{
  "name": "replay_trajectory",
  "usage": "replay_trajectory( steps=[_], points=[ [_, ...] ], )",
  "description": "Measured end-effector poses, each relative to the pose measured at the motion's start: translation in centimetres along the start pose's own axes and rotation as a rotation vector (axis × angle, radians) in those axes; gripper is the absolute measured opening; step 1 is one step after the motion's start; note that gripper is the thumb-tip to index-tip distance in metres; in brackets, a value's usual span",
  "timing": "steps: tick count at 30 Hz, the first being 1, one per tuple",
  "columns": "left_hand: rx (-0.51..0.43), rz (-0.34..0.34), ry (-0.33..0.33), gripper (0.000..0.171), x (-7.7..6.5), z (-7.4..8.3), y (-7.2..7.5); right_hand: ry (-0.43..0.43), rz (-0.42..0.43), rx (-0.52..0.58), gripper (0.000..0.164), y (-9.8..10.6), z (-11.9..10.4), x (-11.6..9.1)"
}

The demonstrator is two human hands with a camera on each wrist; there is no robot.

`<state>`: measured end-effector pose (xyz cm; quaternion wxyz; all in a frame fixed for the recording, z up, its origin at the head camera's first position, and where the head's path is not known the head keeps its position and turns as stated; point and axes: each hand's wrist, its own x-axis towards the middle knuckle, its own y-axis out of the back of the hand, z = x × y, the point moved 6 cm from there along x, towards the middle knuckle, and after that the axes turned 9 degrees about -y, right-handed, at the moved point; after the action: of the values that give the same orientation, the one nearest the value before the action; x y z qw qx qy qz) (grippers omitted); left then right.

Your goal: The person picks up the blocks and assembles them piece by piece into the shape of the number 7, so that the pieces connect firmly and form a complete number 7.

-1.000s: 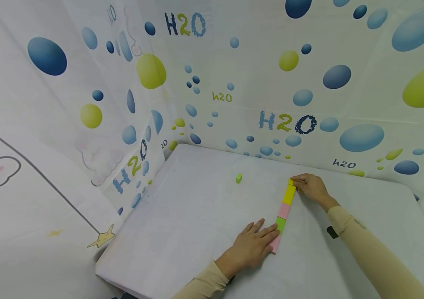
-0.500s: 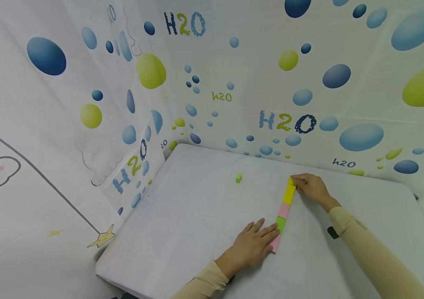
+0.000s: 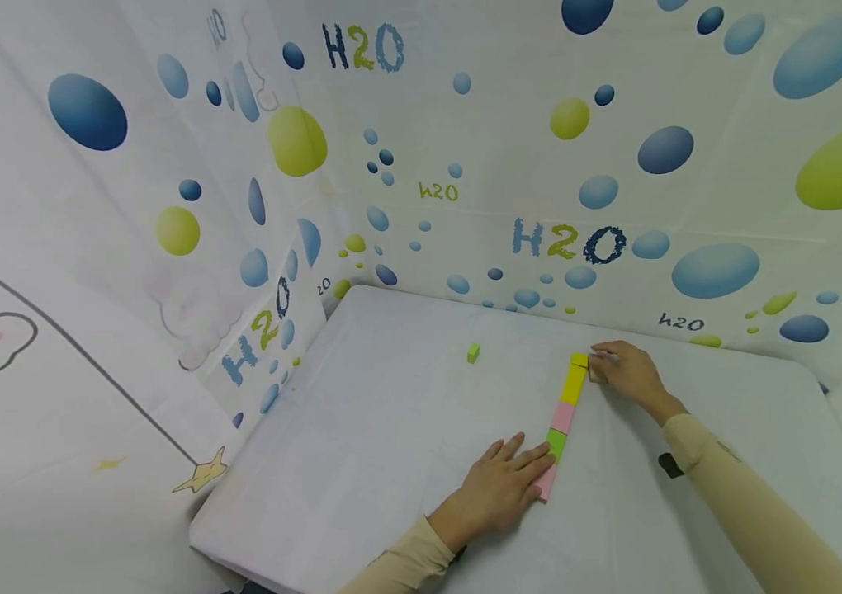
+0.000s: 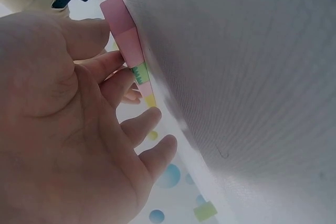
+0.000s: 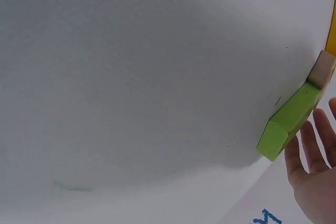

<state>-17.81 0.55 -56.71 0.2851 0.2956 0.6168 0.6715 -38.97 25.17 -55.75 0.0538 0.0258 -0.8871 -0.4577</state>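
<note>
A straight row of blocks lies on the white table: a pink block [image 3: 546,485] nearest me, then a green block [image 3: 555,446], a pink block [image 3: 562,417], a yellow block [image 3: 573,384] and a small yellow block [image 3: 579,360]. My left hand [image 3: 499,491] rests beside the near end, fingers spread, fingertips touching the pink and green blocks. At the far end, my right hand [image 3: 631,373] pinches a pale block [image 3: 596,376], mostly hidden by its fingers. In the right wrist view, another green block [image 5: 289,121] adjoins this block, with fingers behind it.
A small green block [image 3: 474,353] stands alone on the table [image 3: 361,429], left of the row's far end. A printed curtain [image 3: 495,140] borders the table at the back and left.
My right hand has moved slightly right, away from the small yellow block, and the pale block now shows beneath its fingers. My left hand has stayed in place.
</note>
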Motion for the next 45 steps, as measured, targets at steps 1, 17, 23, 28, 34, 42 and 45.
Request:
replay_trajectory(
  steps=[1, 17, 23, 28, 34, 42, 45],
  points=[
    [0.001, 0.002, -0.001, 0.05, 0.0, 0.0, 0.0, 0.003, 0.0, 0.004, 0.039, 0.1, 0.0, -0.1],
    [-0.02, -0.007, 0.008, 0.05, 0.0, 0.0, 0.0, 0.06, -0.015, -0.055, 0.047, 0.4, -0.1, -1.2],
    [-0.02, -0.004, 0.004, 0.051, 0.1, 0.0, -0.1, 0.074, -0.011, -0.079, 0.054, 0.4, 0.0, -1.5],
    [-0.01, -0.005, 0.003, 0.051, 0.1, -0.1, -0.3, 0.062, -0.005, -0.077, 0.056, 0.3, 0.3, -1.5],
    [-0.009, -0.001, 0.003, 0.051, 0.2, -0.1, -0.4, 0.046, -0.001, -0.089, 0.054, 0.5, 0.2, -1.6],
    [-0.013, -0.009, 0.002, 0.051, 0.1, 0.0, -0.1, -0.007, -0.021, -0.083, 0.057, 0.4, 0.6, -1.7],
    [-0.015, -0.012, 0.0, 0.051, 0.1, 0.0, 0.0, -0.006, -0.019, -0.084, 0.057, 0.4, 0.7, -1.8]
  ],
)
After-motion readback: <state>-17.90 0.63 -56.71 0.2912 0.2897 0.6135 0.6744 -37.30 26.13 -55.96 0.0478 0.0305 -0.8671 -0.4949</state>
